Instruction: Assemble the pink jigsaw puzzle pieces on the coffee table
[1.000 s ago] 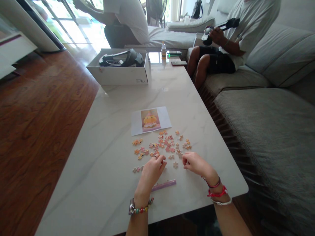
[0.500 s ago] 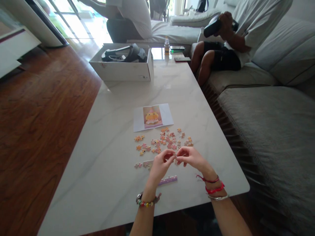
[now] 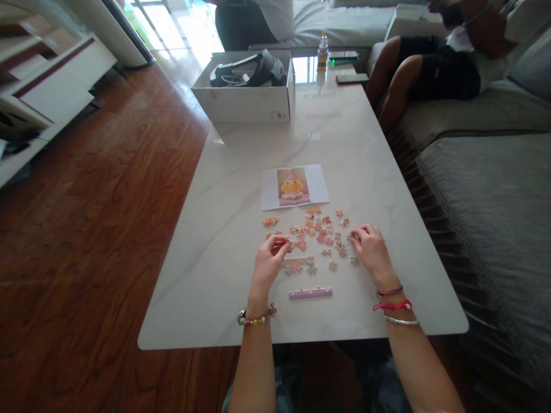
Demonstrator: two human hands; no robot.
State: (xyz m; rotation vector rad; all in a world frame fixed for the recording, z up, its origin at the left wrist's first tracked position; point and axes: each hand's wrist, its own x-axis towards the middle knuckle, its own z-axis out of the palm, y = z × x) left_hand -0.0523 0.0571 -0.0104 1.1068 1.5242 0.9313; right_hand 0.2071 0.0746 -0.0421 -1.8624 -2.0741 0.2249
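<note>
My left hand point(image 3: 270, 258) is pinched at the left of the loose jigsaw pieces point(image 3: 322, 229), with a small yellowish puzzle piece point(image 3: 291, 244) at its fingertips. At the right of the pile, my right hand point(image 3: 371, 248) has thumb and fingers closed around a puzzle piece, mostly covered by the fingers. Below the pile lies a joined strip of pale pieces point(image 3: 299, 264), partly beside my left hand. Closer to me is a joined purple strip point(image 3: 310, 293). Single pieces, one with green on it point(image 3: 354, 261), lie between the hands.
Beyond the pieces lies a creased paper with a printed picture point(image 3: 294, 188) of a yellow figure. A white box point(image 3: 253, 103) holding a dark device stands farther back, near a bottle point(image 3: 322, 51) and phones. People sit by the sofa point(image 3: 486, 172). The marble table point(image 3: 206, 287) has rounded corners.
My hands were together at the fingertips and have moved apart, left hand to the left and right hand to the right. The pale strip and pieces between them are uncovered. The camera view has shifted.
</note>
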